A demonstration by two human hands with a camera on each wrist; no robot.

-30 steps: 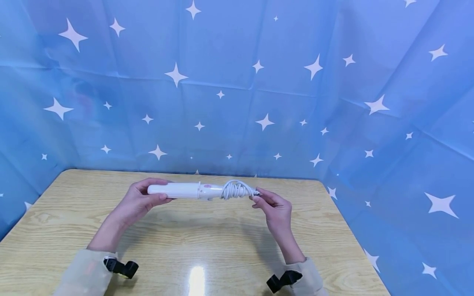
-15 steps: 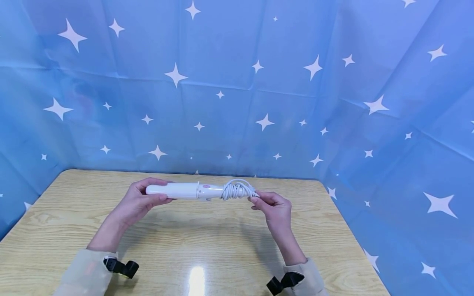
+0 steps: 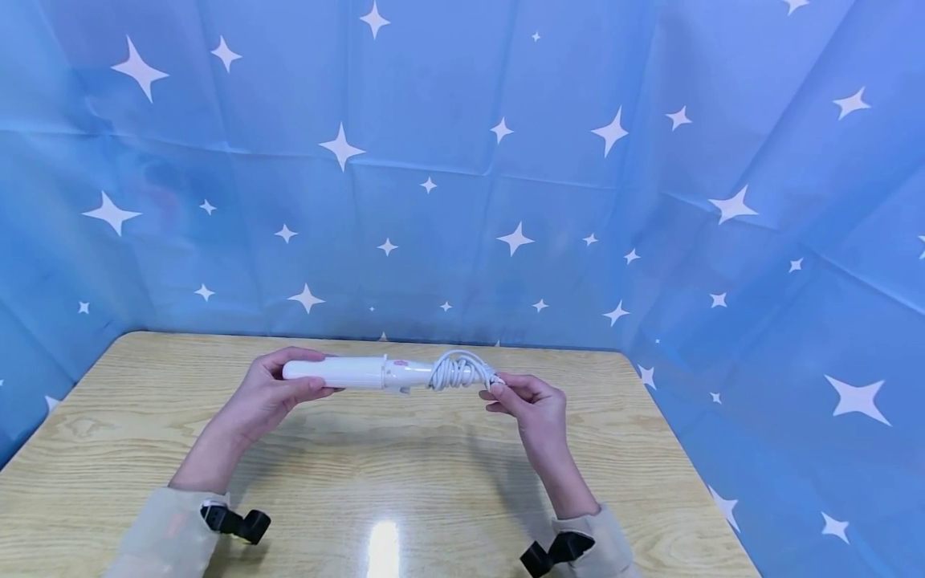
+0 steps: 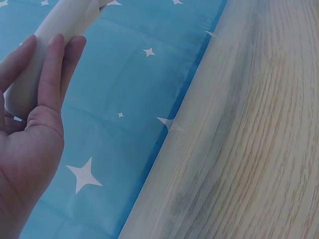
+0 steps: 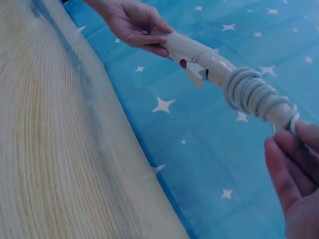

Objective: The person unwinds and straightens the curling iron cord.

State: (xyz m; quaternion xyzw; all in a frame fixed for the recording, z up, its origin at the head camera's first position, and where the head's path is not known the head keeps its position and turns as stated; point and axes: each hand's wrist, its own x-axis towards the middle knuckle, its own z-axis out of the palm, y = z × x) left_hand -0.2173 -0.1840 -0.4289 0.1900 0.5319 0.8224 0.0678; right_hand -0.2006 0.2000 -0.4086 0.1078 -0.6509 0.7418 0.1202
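A white curling iron (image 3: 354, 372) is held level above the far part of the table, between both hands. Its rounded barrel end lies in the left hand (image 3: 263, 397), thumb on the near side and fingers on the far side. Grey-white cord (image 3: 454, 372) is wound in several loops round the handle. At the handle's end the right hand (image 3: 536, 413) pinches the cord between thumb and fingertips. In the right wrist view, a small lever (image 5: 196, 74) sticks out from the iron's side. The left wrist view shows the fingers wrapped round the smooth barrel (image 4: 55, 27).
The wood-grain table (image 3: 325, 474) has a bright light reflection near its front. A blue cloth with white stars (image 3: 433, 104) hangs behind it and along its sides. Black wrist cameras (image 3: 234, 522) sit on both sleeves.
The curling iron has shifted very slightly left in the hands. The right fingertips have moved a little at the cord end, covering its dark tip. The arms stay nearly still.
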